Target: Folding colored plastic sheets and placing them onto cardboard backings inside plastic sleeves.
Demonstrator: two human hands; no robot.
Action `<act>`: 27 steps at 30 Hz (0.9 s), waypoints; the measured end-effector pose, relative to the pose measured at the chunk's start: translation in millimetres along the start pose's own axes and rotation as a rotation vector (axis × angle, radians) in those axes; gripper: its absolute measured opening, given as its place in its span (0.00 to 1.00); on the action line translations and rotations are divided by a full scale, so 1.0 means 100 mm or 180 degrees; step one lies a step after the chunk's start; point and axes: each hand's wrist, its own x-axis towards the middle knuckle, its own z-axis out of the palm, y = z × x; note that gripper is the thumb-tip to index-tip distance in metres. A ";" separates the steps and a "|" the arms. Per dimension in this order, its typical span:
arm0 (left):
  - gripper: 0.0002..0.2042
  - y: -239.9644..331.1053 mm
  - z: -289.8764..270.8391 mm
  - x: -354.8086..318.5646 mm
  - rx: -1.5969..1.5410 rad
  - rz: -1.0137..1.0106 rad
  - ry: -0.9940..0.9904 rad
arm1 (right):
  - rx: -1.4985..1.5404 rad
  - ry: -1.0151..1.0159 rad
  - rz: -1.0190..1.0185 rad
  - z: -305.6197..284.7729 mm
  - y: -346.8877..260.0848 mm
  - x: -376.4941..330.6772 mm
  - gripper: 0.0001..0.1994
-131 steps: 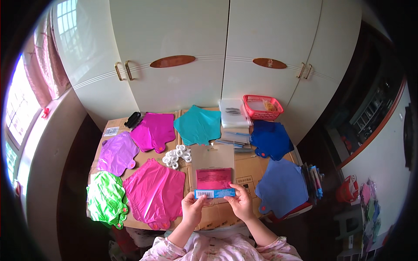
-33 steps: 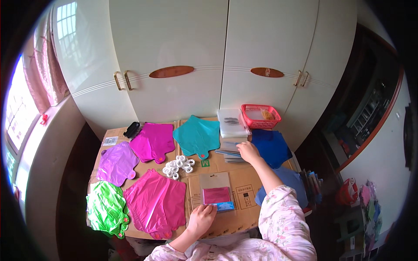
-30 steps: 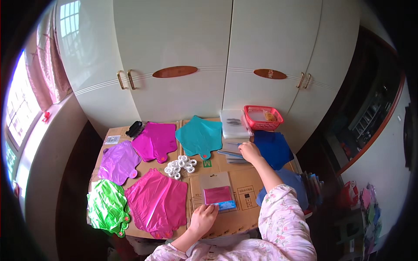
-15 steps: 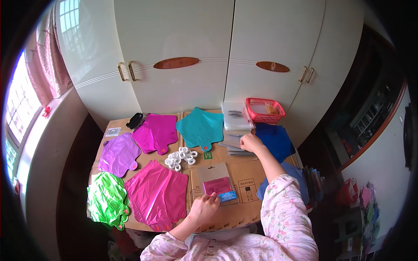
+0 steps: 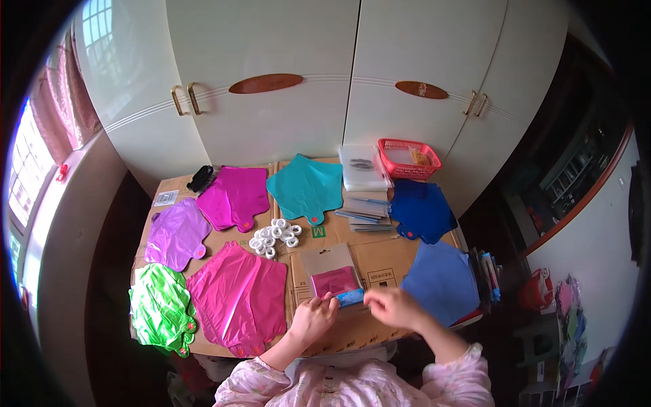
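Observation:
In front of me lies a clear plastic bag [image 5: 327, 258] with a folded pink foil piece [image 5: 332, 279] and a blue printed strip [image 5: 350, 298] at its lower end. My left hand [image 5: 314, 320] pinches the bag's near edge, beside the strip's left end. My right hand [image 5: 395, 309] is at the strip's right end, its fingers curled together; what they hold, if anything, is hidden. Beyond, a stack of flat grey and blue packets [image 5: 366, 214] lies below a pile of clear bags [image 5: 363, 169].
White rings [image 5: 274, 237] are heaped mid-table. Foil balloons surround them: pink [image 5: 237, 292], green [image 5: 161, 305], lilac [image 5: 176, 234], magenta [image 5: 234, 197], teal [image 5: 305, 188], dark blue [image 5: 424, 210] and light blue [image 5: 441, 281]. A red basket [image 5: 407, 169] stands at the back right, before white cabinets [image 5: 271, 41].
My right hand has come back from the grey packet stack to the blue strip near my left hand. My left hand stays at the bag's near edge. The whole view has shifted slightly.

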 end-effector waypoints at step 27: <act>0.13 -0.04 0.02 -0.09 -0.0189 0.0131 -0.0463 | -0.0604 -0.0674 -0.0115 0.19 0.16 -0.43 0.24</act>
